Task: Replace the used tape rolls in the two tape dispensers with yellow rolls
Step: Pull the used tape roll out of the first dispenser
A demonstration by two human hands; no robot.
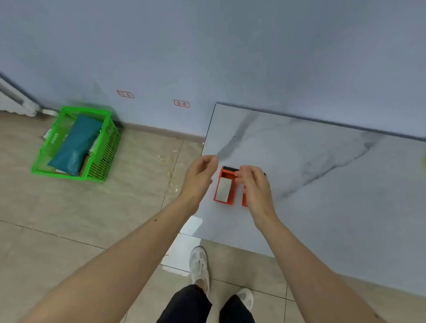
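While two hands (200,176) hover, two orange dispensers (224,189), one basket (102,156)

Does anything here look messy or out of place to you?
A little. Pale scraps lie scattered on the floor tiles beside the table, like litter. The green basket sits askew to the wall with a teal bag slumped in it. The two orange dispensers lie tidily side by side near the table's corner.

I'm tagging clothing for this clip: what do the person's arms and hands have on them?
Nothing visible: the left hand and right hand are bare, without gloves, rings or a watch, and both forearms are uncovered as far as the frame shows, with no sleeve in view.
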